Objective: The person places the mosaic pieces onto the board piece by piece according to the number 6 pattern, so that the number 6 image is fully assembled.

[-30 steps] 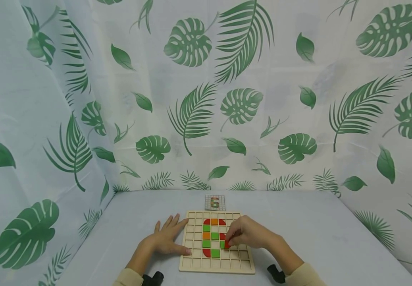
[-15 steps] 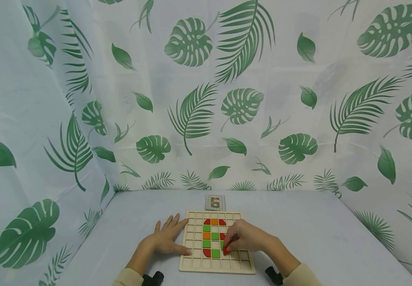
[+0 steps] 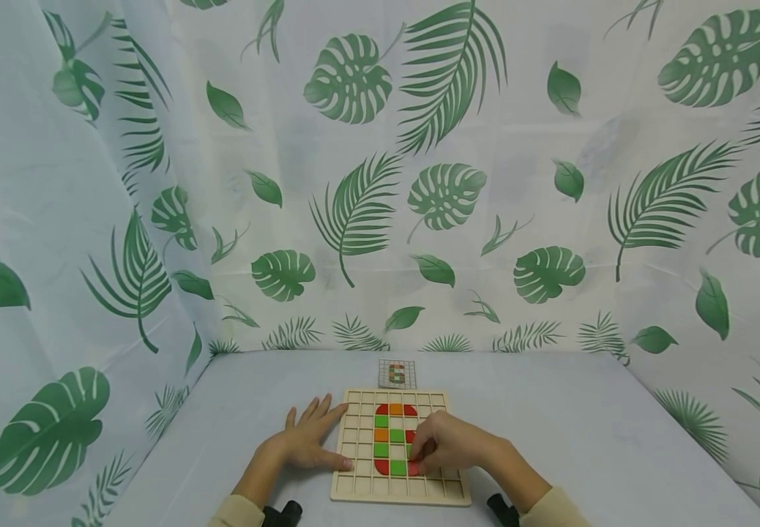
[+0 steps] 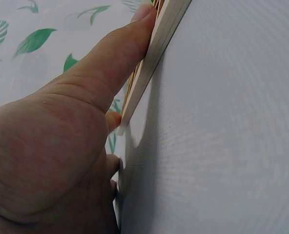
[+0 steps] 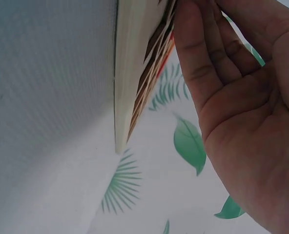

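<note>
A square wooden grid board (image 3: 359,484) lies on the table, with red, orange and green tiles set in its cells. My right hand (image 3: 454,442) is over the right half of the board, its fingers bent and the tips on a red tile (image 3: 413,469) at the lower right of the tile figure. That tile is partly covered by the fingertips. My left hand (image 3: 307,439) is spread at the board's left side, thumb and index finger touching its edge. In the left wrist view the thumb (image 4: 115,61) lies along the board's rim. The right wrist view hides the fingertips.
Behind the board lies a small card (image 3: 396,373) printed with a grid and a coloured figure. The pale table (image 3: 538,410) spreads to both sides. A leaf-patterned curtain (image 3: 459,293) hangs at the back and sides. Black wrist devices show near both sleeves.
My right hand has moved slightly toward the near side of the board. The red tile, tilted in the fingers before, now lies flatter in the lower-right cell. My left hand has stayed still.
</note>
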